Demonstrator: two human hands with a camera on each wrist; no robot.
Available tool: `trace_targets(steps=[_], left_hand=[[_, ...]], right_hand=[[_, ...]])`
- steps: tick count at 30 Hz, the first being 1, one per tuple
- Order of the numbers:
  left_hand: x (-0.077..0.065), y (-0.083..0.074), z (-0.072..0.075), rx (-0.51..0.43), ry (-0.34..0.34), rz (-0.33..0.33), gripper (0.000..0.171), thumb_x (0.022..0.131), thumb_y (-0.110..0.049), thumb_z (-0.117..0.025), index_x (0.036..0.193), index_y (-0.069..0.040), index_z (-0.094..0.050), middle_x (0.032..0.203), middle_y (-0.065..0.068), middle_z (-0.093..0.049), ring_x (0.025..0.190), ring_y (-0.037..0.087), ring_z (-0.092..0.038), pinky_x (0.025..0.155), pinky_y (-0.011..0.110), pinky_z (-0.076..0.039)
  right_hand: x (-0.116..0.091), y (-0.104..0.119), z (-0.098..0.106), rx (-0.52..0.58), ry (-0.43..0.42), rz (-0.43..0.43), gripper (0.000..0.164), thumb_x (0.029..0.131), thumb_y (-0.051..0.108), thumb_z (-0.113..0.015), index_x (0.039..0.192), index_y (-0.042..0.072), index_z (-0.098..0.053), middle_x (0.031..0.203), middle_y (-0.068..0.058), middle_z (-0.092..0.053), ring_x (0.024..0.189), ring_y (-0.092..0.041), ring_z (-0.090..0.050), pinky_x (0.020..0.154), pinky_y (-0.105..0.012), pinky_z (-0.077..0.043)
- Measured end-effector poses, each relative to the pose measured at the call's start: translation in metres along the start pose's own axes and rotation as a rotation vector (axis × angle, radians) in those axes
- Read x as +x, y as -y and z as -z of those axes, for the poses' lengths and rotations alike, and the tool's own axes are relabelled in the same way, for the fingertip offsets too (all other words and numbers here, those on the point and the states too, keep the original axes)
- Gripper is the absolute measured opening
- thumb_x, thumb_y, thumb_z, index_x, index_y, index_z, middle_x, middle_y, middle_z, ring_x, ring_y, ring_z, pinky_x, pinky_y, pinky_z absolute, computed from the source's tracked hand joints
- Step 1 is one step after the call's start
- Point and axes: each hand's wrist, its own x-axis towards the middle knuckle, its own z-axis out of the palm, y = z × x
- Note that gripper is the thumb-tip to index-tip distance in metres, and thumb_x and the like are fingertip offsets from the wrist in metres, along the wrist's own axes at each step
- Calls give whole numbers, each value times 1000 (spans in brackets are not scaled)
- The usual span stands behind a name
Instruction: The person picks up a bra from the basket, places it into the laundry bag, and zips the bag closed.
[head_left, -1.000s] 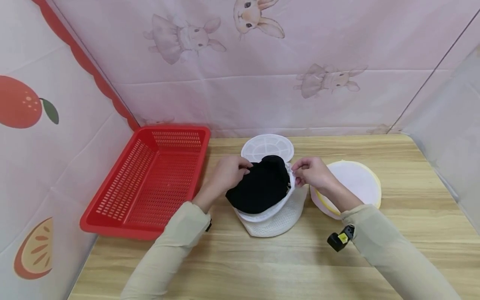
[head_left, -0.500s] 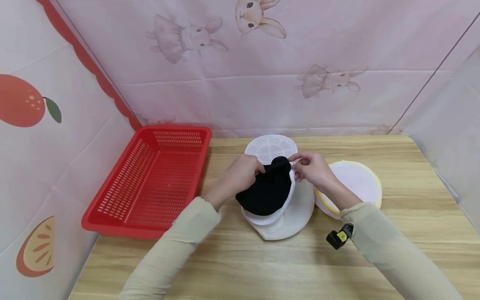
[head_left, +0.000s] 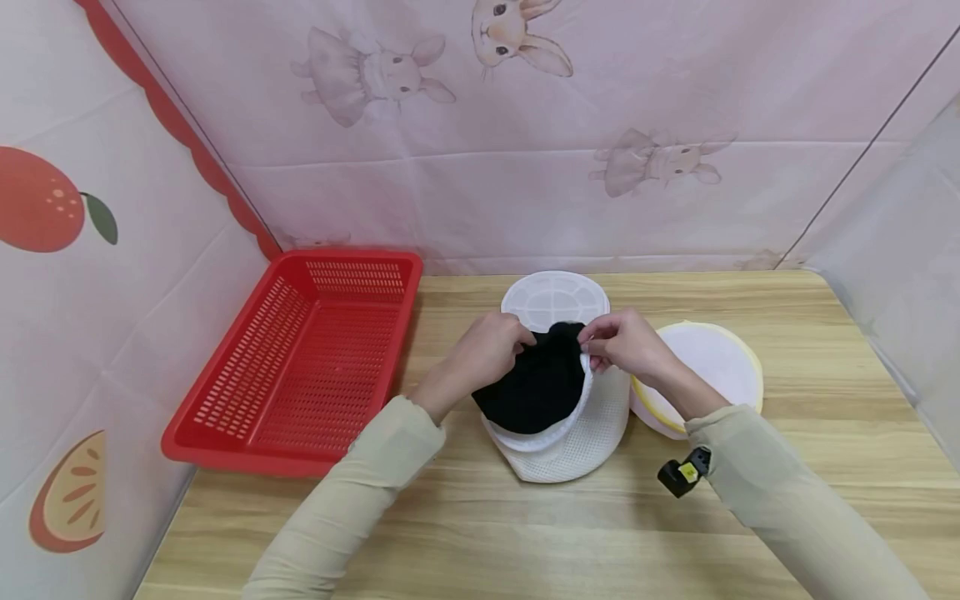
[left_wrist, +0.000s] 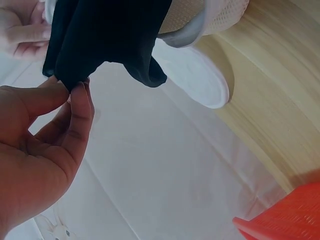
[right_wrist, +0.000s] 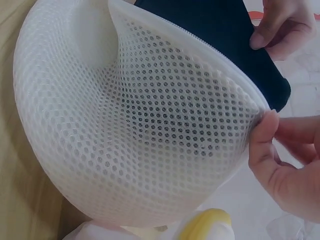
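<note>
A white mesh laundry bag (head_left: 588, 450) stands in the middle of the table with its mouth up. Its honeycomb mesh (right_wrist: 150, 115) and zipped rim fill much of the right wrist view. Black cloth (head_left: 532, 392) lies partly inside the mouth, and some of it shows dark through the mesh. My left hand (head_left: 487, 350) pinches the cloth's far edge between thumb and fingers, clearly seen in the left wrist view. With thumb and fingertips, my right hand (head_left: 630, 343) pinches the bag's rim on the right. A round white ribbed panel (head_left: 555, 300) lies just behind the bag.
To the left stands a red plastic basket (head_left: 330, 367) with slotted walls. A round white bag with yellow trim (head_left: 716, 362) lies at the right, under my right forearm. Printed fabric walls (head_left: 487, 208) close off the back and sides of the wooden table (head_left: 555, 542).
My left hand has moved right and now pinches the cloth's far edge. The bag has shifted slightly right, and the cloth's top sits a little lower. My right hand stays at the rim.
</note>
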Motion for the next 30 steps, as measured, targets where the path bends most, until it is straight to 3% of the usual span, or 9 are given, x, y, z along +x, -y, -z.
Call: trace_targets(steps=[3, 11, 18, 24, 30], left_hand=[[0, 0, 0, -31, 7, 17, 26, 78, 8, -58, 93, -6, -72, 86, 4, -68, 84, 19, -62, 77, 30, -49], [0, -2, 0, 18, 26, 24, 26, 78, 6, -58, 94, -9, -73, 83, 3, -67, 80, 19, -61, 74, 29, -49], [0, -7, 1, 35, 2, -5, 26, 76, 7, -60, 90, -10, -73, 76, 3, -65, 76, 19, -60, 70, 31, -48], [1, -7, 1, 33, -1, -7, 25, 77, 6, -60, 91, -10, -73, 80, 3, -67, 78, 18, -61, 72, 31, -49], [1, -9, 3, 23, 19, 15, 24, 79, 6, -60, 94, -8, -73, 87, 3, -68, 83, 18, -61, 76, 30, -49]], right_hand=[[-1, -1, -1, 1, -22, -7, 11, 83, -12, -54, 92, -17, -56, 62, -9, -57, 51, -13, -56, 52, -27, -53], [-1, 0, -2, -60, -22, 24, 34, 81, -10, -54, 115, -7, -55, 61, -9, -57, 53, -16, -56, 52, -30, -53], [0, 2, -2, -66, -8, 12, 24, 82, -10, -55, 106, -14, -58, 63, -8, -58, 53, -14, -57, 52, -29, -53], [0, 0, -3, -42, -21, 8, 10, 83, -10, -55, 90, -17, -59, 63, -8, -57, 52, -12, -57, 53, -27, -53], [-1, 1, -3, -42, -35, -15, 10, 85, -9, -54, 90, -17, -59, 63, -8, -58, 53, -12, -57, 54, -26, -53]])
